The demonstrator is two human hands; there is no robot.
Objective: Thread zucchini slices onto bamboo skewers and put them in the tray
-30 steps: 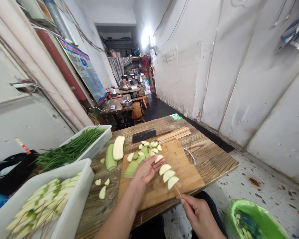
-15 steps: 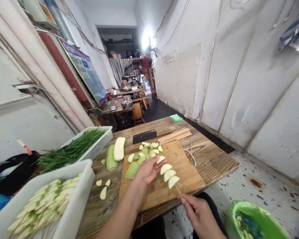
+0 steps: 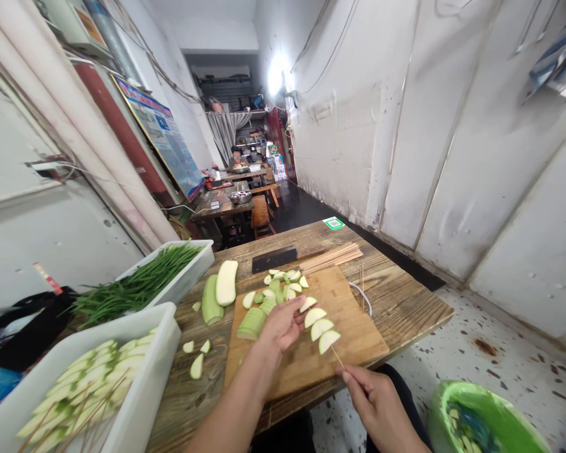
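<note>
My right hand [image 3: 375, 397], closed, pinches the bare lower end of a thin wooden skewer [image 3: 338, 358] past the cutting board's near edge. Several half-round zucchini slices [image 3: 321, 328] are threaded along it. At the skewer's far end my left hand [image 3: 284, 326] is closed with its fingertips on another zucchini slice [image 3: 308, 304]; whether the skewer has gone through that slice is hidden. Underneath lies the wooden cutting board [image 3: 358, 336]. Loose cut slices [image 3: 283, 286] lie beyond my left hand, and a row of overlapping slices [image 3: 251, 323] sits to its left.
Peeled zucchini halves [image 3: 226, 283] lie left of the board. Behind it are a cleaver [image 3: 274, 259] and bare skewers [image 3: 334, 257]. White tubs with skewered slices [image 3: 167, 336] and green chives [image 3: 163, 267] stand at left. A green bin [image 3: 509, 412] is on the floor at right.
The threaded slices and the fingertips of my left hand have shifted very slightly. Both hands keep their grips, and the things on the table stay where they were.
</note>
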